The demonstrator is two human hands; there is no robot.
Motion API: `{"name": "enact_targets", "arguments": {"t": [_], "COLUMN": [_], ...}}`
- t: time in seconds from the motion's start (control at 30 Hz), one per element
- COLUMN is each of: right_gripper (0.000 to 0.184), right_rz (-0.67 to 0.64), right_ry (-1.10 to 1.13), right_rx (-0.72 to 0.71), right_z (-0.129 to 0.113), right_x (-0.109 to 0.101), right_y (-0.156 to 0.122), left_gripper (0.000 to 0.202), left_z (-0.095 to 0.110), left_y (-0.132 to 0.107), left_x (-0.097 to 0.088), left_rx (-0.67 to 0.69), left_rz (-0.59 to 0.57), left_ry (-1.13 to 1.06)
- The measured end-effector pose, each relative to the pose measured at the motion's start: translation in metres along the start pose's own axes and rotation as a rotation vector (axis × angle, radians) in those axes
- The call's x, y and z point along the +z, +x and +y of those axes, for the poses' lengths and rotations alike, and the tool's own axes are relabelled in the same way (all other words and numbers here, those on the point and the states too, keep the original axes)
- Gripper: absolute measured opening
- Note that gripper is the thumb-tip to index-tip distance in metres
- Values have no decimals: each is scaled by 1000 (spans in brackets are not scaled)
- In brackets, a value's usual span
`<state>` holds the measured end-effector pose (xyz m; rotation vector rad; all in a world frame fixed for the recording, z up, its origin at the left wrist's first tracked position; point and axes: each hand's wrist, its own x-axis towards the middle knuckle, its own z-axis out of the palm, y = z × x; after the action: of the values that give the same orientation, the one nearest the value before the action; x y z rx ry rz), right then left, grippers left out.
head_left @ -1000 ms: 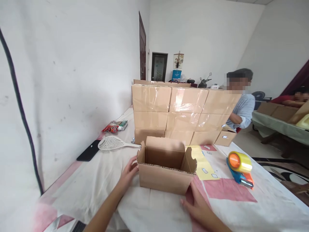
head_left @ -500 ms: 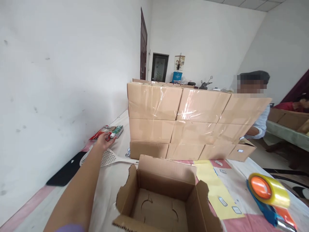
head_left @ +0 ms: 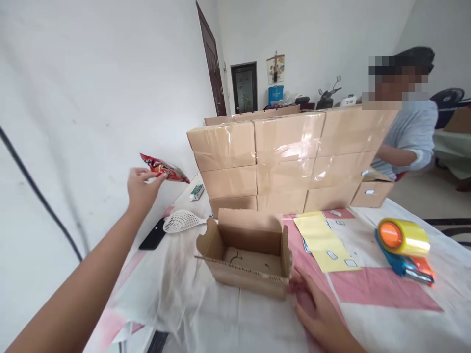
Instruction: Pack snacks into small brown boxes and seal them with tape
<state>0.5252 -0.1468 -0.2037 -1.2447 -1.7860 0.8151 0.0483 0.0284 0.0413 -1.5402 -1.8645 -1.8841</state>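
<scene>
My left hand is raised above the table's left side, pinching a red snack packet that hangs in the air. An open, empty cardboard box stands on the cloth in front of me, flaps up. My right hand rests flat on the cloth at the box's right front corner, fingers spread, touching its side. A small white and green item lies where the packet lay, near the stacked boxes.
A wall of taped cardboard boxes stands behind the open box. A white perforated paddle and black phone lie left. Yellow label sheets and an orange-blue tape dispenser lie right. Another person sits behind the boxes.
My left hand reached from the box to the far left of the table, took the red packet and lifted it. My right hand is back in view beside the box.
</scene>
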Motion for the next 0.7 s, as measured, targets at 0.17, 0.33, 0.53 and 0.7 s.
{"name": "enact_targets", "arguments": {"t": [0.17, 0.33, 0.53, 0.7], "right_gripper": [66, 68, 64, 63], "right_rz": [-43, -12, 26, 57], "right_ry": [-35, -140, -77, -28], "right_rx": [-66, -177, -166, -161], "right_z": [-12, -14, -12, -9], "right_x": [0, 2, 2, 5], "right_y": [-3, -8, -7, -2], "left_gripper": [25, 24, 23, 26], "left_z": [123, 189, 206, 189], "left_y": [-15, -57, -105, -138], "left_x": [-68, -87, -56, -7], "left_rx": [481, 434, 341, 197], "left_rz": [-99, -96, -130, -179], "left_ry": [157, 106, -183, -345]}}
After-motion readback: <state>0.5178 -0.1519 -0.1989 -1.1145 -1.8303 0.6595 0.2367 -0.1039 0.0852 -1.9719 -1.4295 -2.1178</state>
